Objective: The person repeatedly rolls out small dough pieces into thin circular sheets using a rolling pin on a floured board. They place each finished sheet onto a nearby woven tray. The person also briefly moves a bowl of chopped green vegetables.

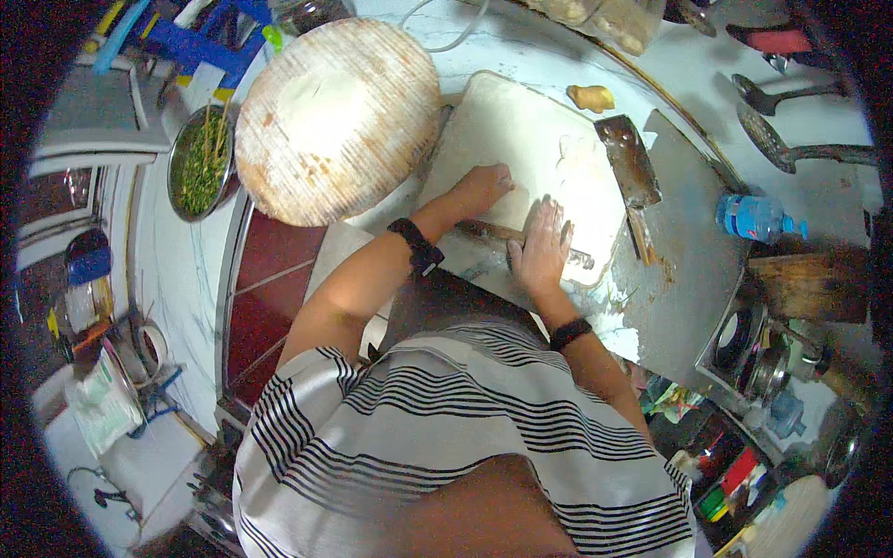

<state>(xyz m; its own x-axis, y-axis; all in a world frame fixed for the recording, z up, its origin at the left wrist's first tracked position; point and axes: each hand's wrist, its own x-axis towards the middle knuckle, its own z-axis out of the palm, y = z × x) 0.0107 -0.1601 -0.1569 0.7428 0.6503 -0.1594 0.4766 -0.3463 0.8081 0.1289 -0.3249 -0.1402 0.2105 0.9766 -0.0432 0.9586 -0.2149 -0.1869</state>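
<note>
My left hand (pixel 492 187) is over a pale, floured board (pixel 481 111), its fingers curled down at the edge of what looks like a thin, flat piece of dough (pixel 515 209). Whether the fingers grip it cannot be told. Beside it, my right hand (pixel 546 240) lies flat, fingers extended, across a wooden rolling pin (pixel 488 230) near the board's front edge. The pin shows on both sides of that hand. Whitish powder covers the fingers. Pale lumps, seemingly dough, lie at the board's right part, blurred by glare. A cleaver (pixel 628 160) rests at the right edge.
A round ribbed tray (pixel 279 167) dusted with white stands at the left, beside a metal bowl (pixel 172 167) of chopped greens with chopsticks. A piece of ginger (pixel 591 98) lies behind the board. Right of it are a blue-labelled plastic bottle (pixel 757 217) and dark slotted utensils (pixel 771 143).
</note>
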